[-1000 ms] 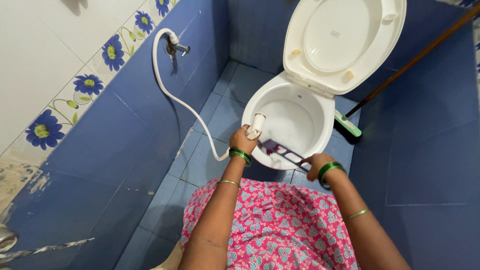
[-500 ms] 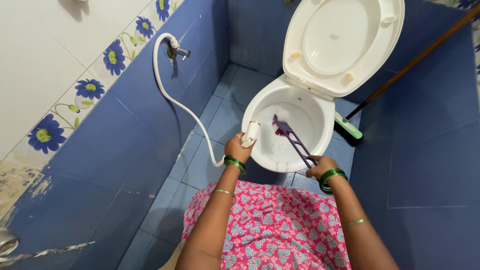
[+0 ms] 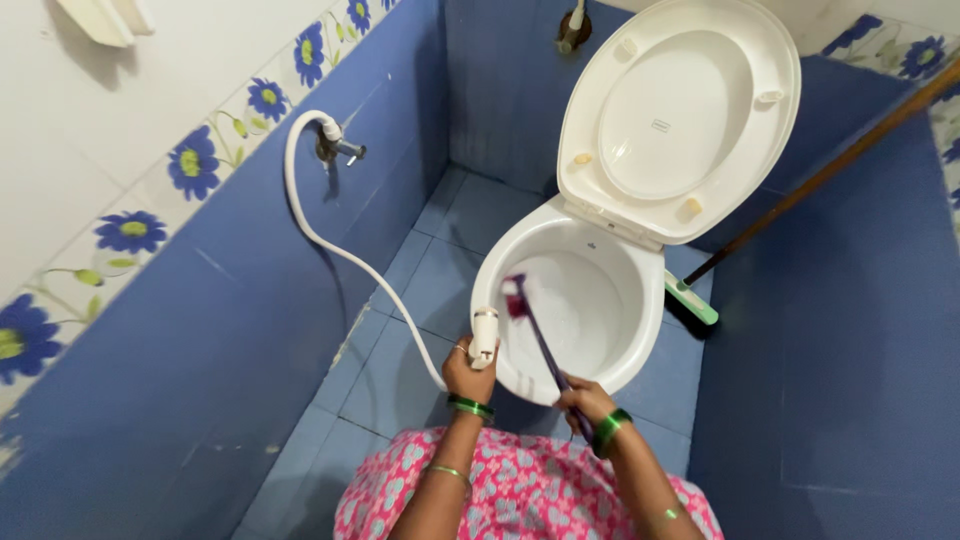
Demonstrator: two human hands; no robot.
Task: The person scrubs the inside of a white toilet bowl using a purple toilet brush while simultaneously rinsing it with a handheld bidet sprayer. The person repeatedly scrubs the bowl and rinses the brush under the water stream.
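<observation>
My left hand (image 3: 468, 377) grips a white hand-held sprayer (image 3: 484, 336) at the near left rim of the white toilet bowl (image 3: 640, 340). Its white hose (image 3: 330, 245) runs up the blue wall to a metal tap (image 3: 338, 148). My right hand (image 3: 584, 399) holds the handle of a purple toilet brush (image 3: 530, 325). The brush head lies inside the bowl against its left inner wall. The toilet seat and lid (image 3: 680, 115) stand raised.
A broom with a brown stick (image 3: 830, 165) and green-edged head (image 3: 690, 300) leans against the blue right wall beside the bowl. Blue floor tiles (image 3: 420, 300) lie left of the toilet. White tiles with blue flowers (image 3: 190, 160) top the left wall.
The brush head has swung from the bowl's near rim up and across to its left inner wall. Both hands sit lower in view, and the camera has tilted up a little.
</observation>
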